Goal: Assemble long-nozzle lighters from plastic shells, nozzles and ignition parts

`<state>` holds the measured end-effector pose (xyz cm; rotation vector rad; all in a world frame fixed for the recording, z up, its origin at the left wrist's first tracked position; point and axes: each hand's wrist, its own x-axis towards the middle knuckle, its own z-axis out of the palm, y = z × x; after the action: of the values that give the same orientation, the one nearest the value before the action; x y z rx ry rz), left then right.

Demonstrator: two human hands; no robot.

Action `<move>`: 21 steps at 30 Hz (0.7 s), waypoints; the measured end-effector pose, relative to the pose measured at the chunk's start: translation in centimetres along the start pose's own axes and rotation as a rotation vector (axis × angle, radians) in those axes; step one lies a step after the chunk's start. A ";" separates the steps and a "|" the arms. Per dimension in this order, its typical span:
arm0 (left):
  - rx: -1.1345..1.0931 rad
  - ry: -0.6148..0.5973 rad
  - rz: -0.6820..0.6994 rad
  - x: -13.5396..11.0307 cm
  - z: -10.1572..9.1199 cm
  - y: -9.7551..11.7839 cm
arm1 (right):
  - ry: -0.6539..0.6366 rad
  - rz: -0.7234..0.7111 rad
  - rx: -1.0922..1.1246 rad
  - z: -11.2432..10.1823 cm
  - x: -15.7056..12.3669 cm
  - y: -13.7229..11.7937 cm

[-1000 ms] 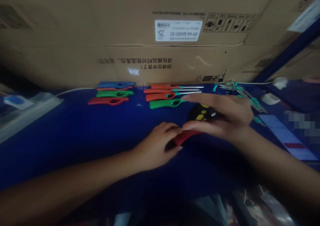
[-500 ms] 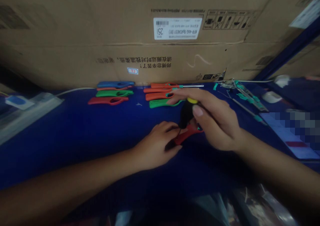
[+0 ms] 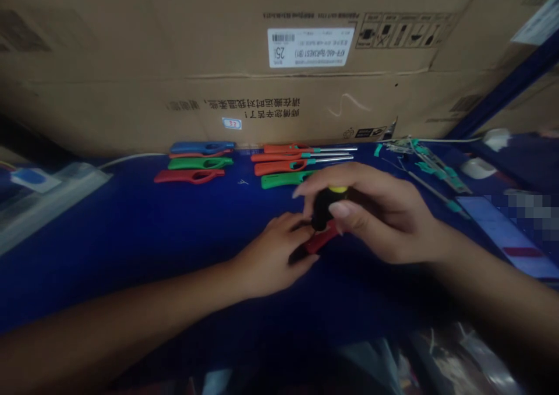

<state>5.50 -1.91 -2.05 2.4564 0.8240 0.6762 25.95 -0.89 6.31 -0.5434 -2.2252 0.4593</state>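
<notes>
My left hand (image 3: pixel 276 254) grips the end of a red lighter handle (image 3: pixel 322 239) against the blue tabletop, thumb and fingers on either side. In my right hand (image 3: pixel 384 211) is a screwdriver (image 3: pixel 324 207) with a black grip and a yellow band at its top. It stands nearly upright, its thin shaft pointing down at the red handle near my left fingertips. Whether the tip sits in a screw cannot be made out. Part of the red handle is hidden under my right hand.
Behind lie orange long-nosed lighters (image 3: pixel 279 168) and a green lighter (image 3: pixel 282 179). Coloured handle shells (image 3: pixel 187 176) rest to the left. Metal and teal parts (image 3: pixel 437 165) are heaped at the back right, near a phone-like screen (image 3: pixel 506 232). A cardboard box (image 3: pixel 144 109) walls the back.
My right hand and the screwdriver have come down slightly, and the fingers have shifted around the grip. More of the lighters' metal tubes shows behind. My left hand stays put.
</notes>
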 end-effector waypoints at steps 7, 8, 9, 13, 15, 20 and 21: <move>-0.016 -0.009 0.001 0.1 0.0 0.1 | 0.136 0.027 -0.097 0.1 0.2 1.3; -0.020 -0.016 0.000 0.1 -0.1 0.1 | 0.086 0.094 -0.020 0.2 0.3 1.4; -0.022 -0.025 0.001 0.2 -0.1 0.1 | 0.065 0.137 0.035 0.2 0.4 1.4; -0.024 -0.057 0.003 0.2 -0.2 0.3 | 0.264 -0.020 -0.105 0.4 0.3 1.9; -0.034 -0.053 0.000 0.2 -0.3 0.3 | 0.319 -0.131 -0.230 0.4 0.1 2.1; -0.034 -0.052 -0.010 0.2 -0.2 0.2 | 0.075 0.038 -0.055 0.1 0.0 1.7; -0.026 -0.047 -0.007 0.1 -0.1 0.2 | 0.079 0.033 -0.040 0.0 0.0 1.7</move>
<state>5.58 -1.92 -1.85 2.4356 0.8003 0.6204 26.31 0.54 5.49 -0.6101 -2.1567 0.4044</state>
